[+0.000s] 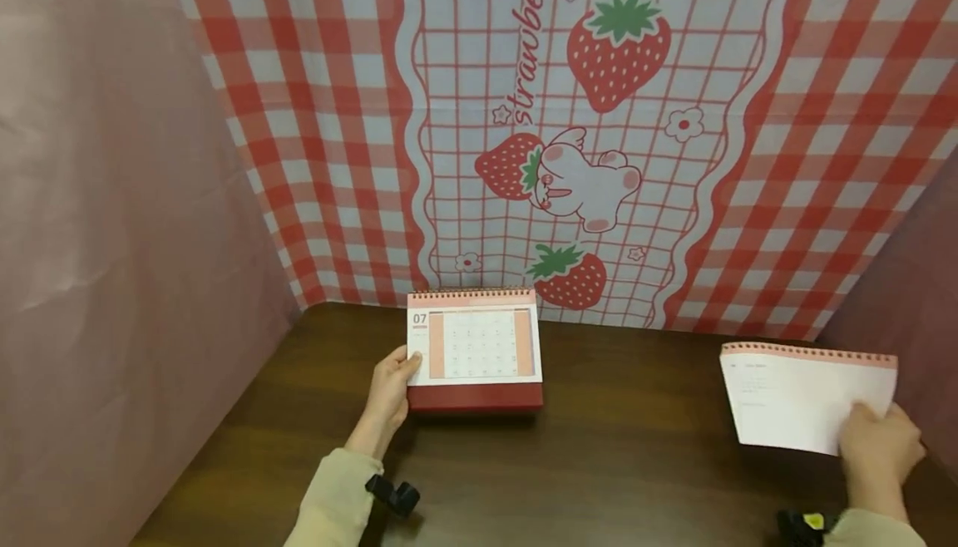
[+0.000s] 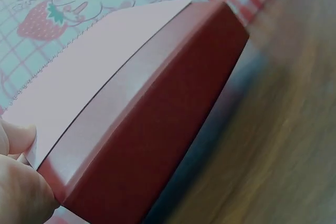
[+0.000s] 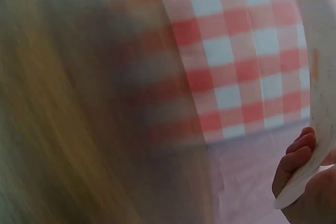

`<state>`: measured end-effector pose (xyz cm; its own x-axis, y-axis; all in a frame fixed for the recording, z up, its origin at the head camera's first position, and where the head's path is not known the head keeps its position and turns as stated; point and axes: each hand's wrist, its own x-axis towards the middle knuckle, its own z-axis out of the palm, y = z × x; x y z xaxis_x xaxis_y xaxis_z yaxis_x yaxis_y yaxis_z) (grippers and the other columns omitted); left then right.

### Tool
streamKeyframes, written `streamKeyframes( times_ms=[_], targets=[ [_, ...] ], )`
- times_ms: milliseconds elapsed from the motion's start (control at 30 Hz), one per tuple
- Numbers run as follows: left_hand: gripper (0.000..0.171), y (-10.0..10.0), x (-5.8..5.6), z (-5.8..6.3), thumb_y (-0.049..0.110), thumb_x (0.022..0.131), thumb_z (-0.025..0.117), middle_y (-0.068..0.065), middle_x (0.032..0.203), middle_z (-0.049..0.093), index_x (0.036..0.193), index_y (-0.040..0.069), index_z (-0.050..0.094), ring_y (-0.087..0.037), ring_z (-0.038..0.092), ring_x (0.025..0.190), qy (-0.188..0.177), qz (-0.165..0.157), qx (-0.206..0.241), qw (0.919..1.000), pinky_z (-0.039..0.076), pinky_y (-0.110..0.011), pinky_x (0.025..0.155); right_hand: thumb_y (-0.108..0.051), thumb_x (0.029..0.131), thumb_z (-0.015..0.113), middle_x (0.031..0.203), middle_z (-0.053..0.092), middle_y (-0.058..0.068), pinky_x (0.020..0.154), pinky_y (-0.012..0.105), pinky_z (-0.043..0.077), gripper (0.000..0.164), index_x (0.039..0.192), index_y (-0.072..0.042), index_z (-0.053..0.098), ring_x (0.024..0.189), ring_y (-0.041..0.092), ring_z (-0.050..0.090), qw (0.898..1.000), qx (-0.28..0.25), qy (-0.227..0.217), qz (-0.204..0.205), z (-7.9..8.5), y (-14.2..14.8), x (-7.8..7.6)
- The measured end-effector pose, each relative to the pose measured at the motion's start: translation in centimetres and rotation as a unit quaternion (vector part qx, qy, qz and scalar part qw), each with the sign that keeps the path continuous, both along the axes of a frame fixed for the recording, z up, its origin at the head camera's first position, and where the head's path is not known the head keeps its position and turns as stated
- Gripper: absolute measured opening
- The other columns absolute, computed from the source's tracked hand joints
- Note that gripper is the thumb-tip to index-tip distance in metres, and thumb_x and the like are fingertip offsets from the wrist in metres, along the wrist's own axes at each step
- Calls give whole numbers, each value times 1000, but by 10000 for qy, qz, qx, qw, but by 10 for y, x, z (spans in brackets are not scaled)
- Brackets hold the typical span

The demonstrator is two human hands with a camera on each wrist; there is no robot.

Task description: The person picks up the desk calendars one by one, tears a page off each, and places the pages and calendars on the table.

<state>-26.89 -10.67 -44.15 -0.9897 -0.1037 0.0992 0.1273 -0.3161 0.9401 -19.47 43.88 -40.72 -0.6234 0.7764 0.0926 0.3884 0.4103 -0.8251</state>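
On the left, my left hand grips the left edge of a spiral-bound desk calendar, thumb on the front page. This page shows "07" and a date grid, above a dark red base. In the left wrist view the calendar's red stand tilts across the picture, with the thumb and fingers of the left hand at its lower corner. Far to the right, my right hand pinches a loose calendar page by its lower right corner. Punched holes line its pink top strip. The page curves in the right wrist view.
Both hands are over a dark brown wooden table. Behind it hangs a red-and-white checked cloth with strawberries and a cartoon figure. Pinkish fabric walls enclose the sides.
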Motion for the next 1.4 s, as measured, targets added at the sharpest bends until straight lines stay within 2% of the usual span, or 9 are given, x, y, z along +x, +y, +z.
streamKeyframes(
  times_ms=[100,200,300,467,667,900,1100,1300,1400],
  targets=[
    [33,5,-1,1,1,91,45,0,82,65,118,-19,44,-6,60,71,17,-154,-47,9999,48,-20,64,-21,92,31,125,29,44,87,58,31,49,125,15,33,112,61,24,9990,97,-183,407,4,-13,-5],
    [32,11,-1,1,1,91,46,-4,84,65,117,-18,45,-7,60,72,76,-266,-126,9995,49,-21,65,-25,92,32,120,34,43,62,46,46,50,125,13,35,100,57,34,9982,-44,-266,537,7,-21,-7],
    [32,11,0,1,1,91,47,-9,88,66,117,-17,46,-7,60,74,75,-219,-159,9996,49,-21,66,-29,91,35,113,39,40,39,34,40,52,124,12,38,82,45,42,9978,-203,-270,572,6,-25,-8],
    [32,9,3,-1,2,91,47,-14,93,66,117,-17,47,-7,60,75,42,-127,-282,9995,49,-21,67,-34,90,40,115,42,37,41,30,43,58,127,10,38,62,25,46,9960,-445,-257,728,1,-27,-10],
    [33,10,5,-2,2,92,47,-12,93,66,118,-17,46,-7,60,75,59,-184,-194,9996,49,-21,67,-36,89,41,118,38,36,43,35,46,63,130,12,32,56,14,45,9918,-818,-198,961,-5,-25,-6],
    [33,12,4,-2,3,92,47,-10,93,65,119,-16,46,-7,60,76,13,-204,-203,9996,48,-21,69,-33,90,42,124,36,33,48,19,41,64,131,15,30,59,-1,40,9885,-928,-79,1188,-11,-27,-2],
    [33,12,6,-5,4,92,47,-11,97,65,120,-14,46,-5,59,77,-26,-266,-249,9993,47,-20,71,-35,91,43,110,45,28,49,22,45,66,131,15,28,58,1,45,9861,-996,-130,1324,-13,-31,0],
    [34,10,3,-7,5,93,46,-4,92,65,122,-13,44,-6,59,78,-17,-347,-131,9993,47,-20,71,-33,91,47,77,48,-9,52,23,47,64,132,12,27,58,0,49,9798,-1348,75,1476,-18,-35,-3],
    [34,10,0,-9,5,93,46,-3,92,65,122,-13,44,-6,59,78,-10,-371,-125,9992,47,-20,71,-31,92,44,91,52,3,53,21,46,64,136,10,23,60,-3,47,9775,-1337,29,1630,-21,-39,-4]
  ],
)
